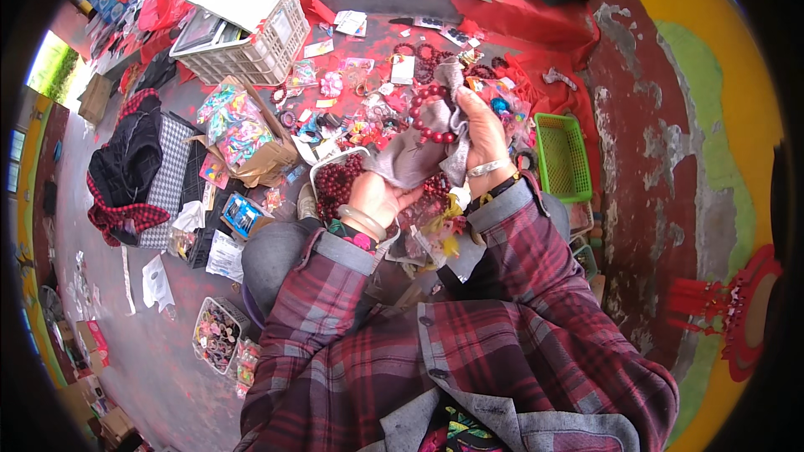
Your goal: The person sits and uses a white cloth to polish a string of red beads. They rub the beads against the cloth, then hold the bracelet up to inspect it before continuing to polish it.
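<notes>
A wrinkled grey cloth (406, 159) is held up in front of me, with a dark red bead bracelet (425, 130) lying against it. My right hand (484, 130) is closed on the cloth's upper part, thumb pressed on it beside the beads. Lower down, my left hand (378, 198) grips the cloth's bottom end, its fingers partly under the fabric. Just beyond the left hand stands a white basket (316, 174) of dark red bead bracelets (337, 181). Plastic bags with yellow pieces (442, 230) lie below the cloth, between my knees.
Jewellery and hair ornaments (368, 105) are strewn across the red ground ahead. A green basket (563, 157) stands at right by the peeling wall. At left are a white crate (251, 48), a box of colourful packets (239, 130), a dark jacket (126, 159) and a small basket of trinkets (216, 336).
</notes>
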The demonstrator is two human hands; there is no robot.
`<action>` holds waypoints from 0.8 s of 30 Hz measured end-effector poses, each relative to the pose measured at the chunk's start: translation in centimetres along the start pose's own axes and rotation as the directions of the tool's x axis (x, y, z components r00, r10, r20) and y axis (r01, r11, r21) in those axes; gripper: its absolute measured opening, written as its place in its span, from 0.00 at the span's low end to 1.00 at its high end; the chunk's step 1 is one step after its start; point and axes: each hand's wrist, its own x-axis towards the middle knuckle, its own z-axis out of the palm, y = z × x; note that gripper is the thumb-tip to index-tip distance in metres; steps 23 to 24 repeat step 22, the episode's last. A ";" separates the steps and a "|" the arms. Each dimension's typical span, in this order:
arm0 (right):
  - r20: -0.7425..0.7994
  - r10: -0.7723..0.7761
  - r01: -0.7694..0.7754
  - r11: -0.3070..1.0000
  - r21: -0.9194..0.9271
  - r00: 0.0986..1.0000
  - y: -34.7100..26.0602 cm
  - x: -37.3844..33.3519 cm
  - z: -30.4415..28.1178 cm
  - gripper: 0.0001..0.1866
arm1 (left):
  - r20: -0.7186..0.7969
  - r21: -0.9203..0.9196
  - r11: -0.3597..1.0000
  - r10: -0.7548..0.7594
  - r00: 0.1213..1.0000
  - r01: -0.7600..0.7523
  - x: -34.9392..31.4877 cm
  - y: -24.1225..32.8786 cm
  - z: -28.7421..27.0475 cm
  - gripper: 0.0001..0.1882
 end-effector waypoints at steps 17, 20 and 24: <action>0.068 -0.071 0.095 0.886 -0.454 0.995 2.8 -2.1 1.7 0.07 | 0.322 0.163 0.865 0.408 0.855 -0.474 -1.3 0.6 1.7 0.16; 0.051 -0.101 0.113 0.830 -0.546 0.994 2.4 -1.7 1.2 0.09 | 0.394 0.091 0.891 0.378 0.838 -0.445 -1.1 1.5 1.1 0.15; 0.102 -0.054 0.092 0.901 -0.424 0.993 1.7 -1.6 1.6 0.10 | 0.326 0.078 0.893 0.398 0.858 -0.444 -1.4 1.9 1.0 0.19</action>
